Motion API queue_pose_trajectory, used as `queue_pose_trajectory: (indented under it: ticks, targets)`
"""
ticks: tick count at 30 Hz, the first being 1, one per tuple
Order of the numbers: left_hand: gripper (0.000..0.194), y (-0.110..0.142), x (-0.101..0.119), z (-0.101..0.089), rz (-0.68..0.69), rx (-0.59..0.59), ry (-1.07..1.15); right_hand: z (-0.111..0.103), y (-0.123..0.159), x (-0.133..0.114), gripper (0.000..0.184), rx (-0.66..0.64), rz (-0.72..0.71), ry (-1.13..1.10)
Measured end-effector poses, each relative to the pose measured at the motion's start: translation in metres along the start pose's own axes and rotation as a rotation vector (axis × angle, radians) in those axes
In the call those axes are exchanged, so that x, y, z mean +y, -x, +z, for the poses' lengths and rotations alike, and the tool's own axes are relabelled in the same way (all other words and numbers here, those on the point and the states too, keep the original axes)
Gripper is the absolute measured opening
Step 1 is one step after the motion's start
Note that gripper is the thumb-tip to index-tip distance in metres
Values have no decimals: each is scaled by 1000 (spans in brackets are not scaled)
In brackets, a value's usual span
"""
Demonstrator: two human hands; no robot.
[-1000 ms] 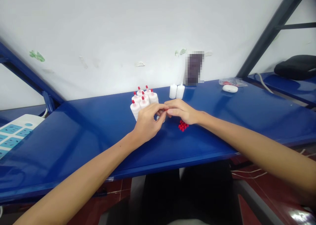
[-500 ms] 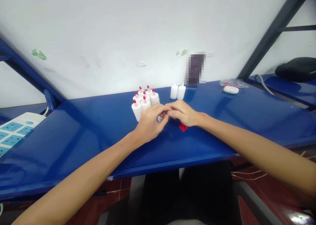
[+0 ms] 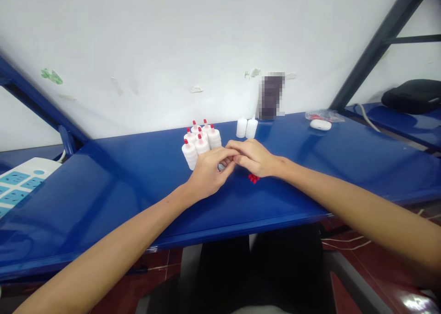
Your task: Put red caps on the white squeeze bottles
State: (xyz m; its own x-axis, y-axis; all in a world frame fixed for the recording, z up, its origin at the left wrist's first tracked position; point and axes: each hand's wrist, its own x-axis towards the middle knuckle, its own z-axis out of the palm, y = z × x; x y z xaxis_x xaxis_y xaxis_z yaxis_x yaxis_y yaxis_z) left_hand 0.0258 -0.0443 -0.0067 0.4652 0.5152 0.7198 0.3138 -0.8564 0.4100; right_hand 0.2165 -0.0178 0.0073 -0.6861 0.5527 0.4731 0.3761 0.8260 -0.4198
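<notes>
My left hand [image 3: 208, 171] and my right hand [image 3: 253, 157] meet at the middle of the blue table [image 3: 138, 185], fingers curled together around a small white bottle [image 3: 221, 167] that is mostly hidden. Just left of them stands a cluster of several white bottles with red caps [image 3: 200, 141]. A small pile of loose red caps [image 3: 254, 178] lies under my right wrist. Behind my hands stand two white bottles without caps [image 3: 246, 127].
A white and blue power strip [image 3: 20, 185] lies at the far left. A white earbud case [image 3: 320, 124] and a clear plastic bag [image 3: 325, 115] sit at the back right. A black cushion [image 3: 411, 94] rests on the neighbouring blue table. The wall runs close behind.
Both hands stay pressed together at the same spot; my right hand has slid slightly over the red caps, covering more of the pile.
</notes>
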Motion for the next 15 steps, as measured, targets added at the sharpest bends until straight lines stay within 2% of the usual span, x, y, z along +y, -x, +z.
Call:
queue_pose_trajectory:
  ticks: [5, 8, 10, 12, 15]
  targets:
    - [12, -4, 3, -5, -71, 34, 120, -1, -1, -1, 42, 2, -22, -44]
    - [11, -8, 6, -13, -117, 79, 72, -4, 0, 1, 49, 6, 3, -35]
    - [11, -10, 7, -19, -123, 115, -16, -7, 1, 3, 47, 34, 56, -12]
    - [11, -10, 8, -23, -102, 147, -115, -9, 1, 5, 37, 70, 104, 26]
    - [9, -8, 8, -25, -69, 159, -195, -9, 1, 5, 28, 81, 123, 68]
